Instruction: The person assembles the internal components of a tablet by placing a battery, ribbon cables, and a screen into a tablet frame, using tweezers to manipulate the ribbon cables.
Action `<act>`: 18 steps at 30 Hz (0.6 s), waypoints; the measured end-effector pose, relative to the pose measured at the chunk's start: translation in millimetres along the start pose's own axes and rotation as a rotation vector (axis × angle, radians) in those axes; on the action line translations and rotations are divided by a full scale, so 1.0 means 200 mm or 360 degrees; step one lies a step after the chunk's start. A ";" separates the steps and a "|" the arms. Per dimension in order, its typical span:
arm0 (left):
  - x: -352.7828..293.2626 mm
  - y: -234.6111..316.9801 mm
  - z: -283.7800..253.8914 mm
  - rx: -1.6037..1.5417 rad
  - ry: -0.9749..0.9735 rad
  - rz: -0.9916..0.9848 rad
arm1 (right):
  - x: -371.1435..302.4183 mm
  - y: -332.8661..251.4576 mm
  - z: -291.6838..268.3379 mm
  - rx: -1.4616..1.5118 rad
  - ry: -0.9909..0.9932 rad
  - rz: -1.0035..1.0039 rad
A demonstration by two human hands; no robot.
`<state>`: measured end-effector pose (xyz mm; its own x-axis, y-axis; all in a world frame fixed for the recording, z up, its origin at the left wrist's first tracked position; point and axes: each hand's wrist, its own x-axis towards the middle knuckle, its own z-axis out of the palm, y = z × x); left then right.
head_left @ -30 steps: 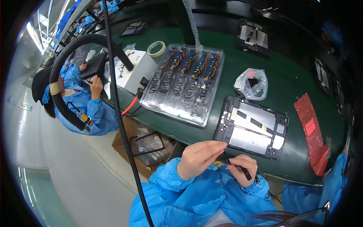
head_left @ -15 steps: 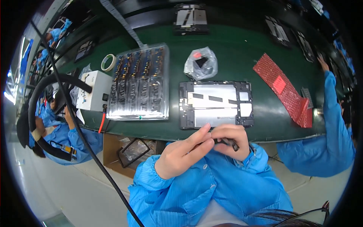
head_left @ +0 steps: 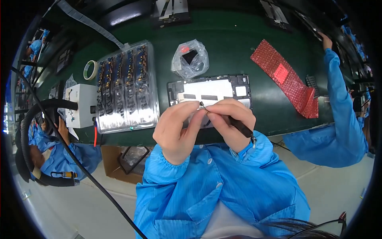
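My left hand [head_left: 175,125] is closed, thumb and forefinger pinched on a tiny dark part [head_left: 201,104] too small to name. Across from it, my right hand [head_left: 232,119] is closed too, its fingertips almost touching the left ones. A slim black-handled tool [head_left: 241,127] lies through the right hand, its back end sticking out toward the wrist. Both hands hover over the near edge of an opened tablet [head_left: 207,85], silver inside with a black frame and dark strips. The hands hide its lower part.
Left of the tablet is a clear tray [head_left: 127,91] of small circuit boards, beside a white box [head_left: 81,105] with a black hose. A tape roll [head_left: 90,70], a clear plastic bag [head_left: 191,59] and red bubble wrap [head_left: 284,77] lie around. Co-workers in blue sit either side.
My hands have moved up over the tablet and come together at the fingertips. My left fingers, stretched out before, now pinch the tiny part. The whole view has shifted slightly.
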<state>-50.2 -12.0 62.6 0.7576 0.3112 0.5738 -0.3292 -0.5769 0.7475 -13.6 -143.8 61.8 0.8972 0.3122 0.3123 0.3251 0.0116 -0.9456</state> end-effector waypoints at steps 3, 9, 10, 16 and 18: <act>0.02 -0.02 0.02 -0.0025 0.0005 -0.0038 | 0.02 0.01 0.00 -0.0092 0.0006 -0.0046; 0.02 -0.06 -0.03 -0.0033 -0.0059 -0.0088 | 0.05 0.00 0.02 -0.0161 -0.0099 -0.0092; 0.00 -0.08 -0.05 -0.0063 -0.0081 -0.0076 | 0.04 0.01 0.02 -0.0149 -0.0098 -0.0011; -0.17 -0.31 -0.45 0.0822 0.0160 -0.0030 | -0.07 0.07 -0.12 -0.0005 0.0008 -0.0057; -0.24 -0.40 -0.59 0.1048 0.0099 -0.0032 | -0.10 0.09 -0.15 0.0023 0.0039 -0.0042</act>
<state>-126.4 109.3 14.5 0.7195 0.3584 0.5948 0.1129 -0.9055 0.4090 -16.0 -178.6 40.7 0.8956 0.2880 0.3390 0.3444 0.0332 -0.9382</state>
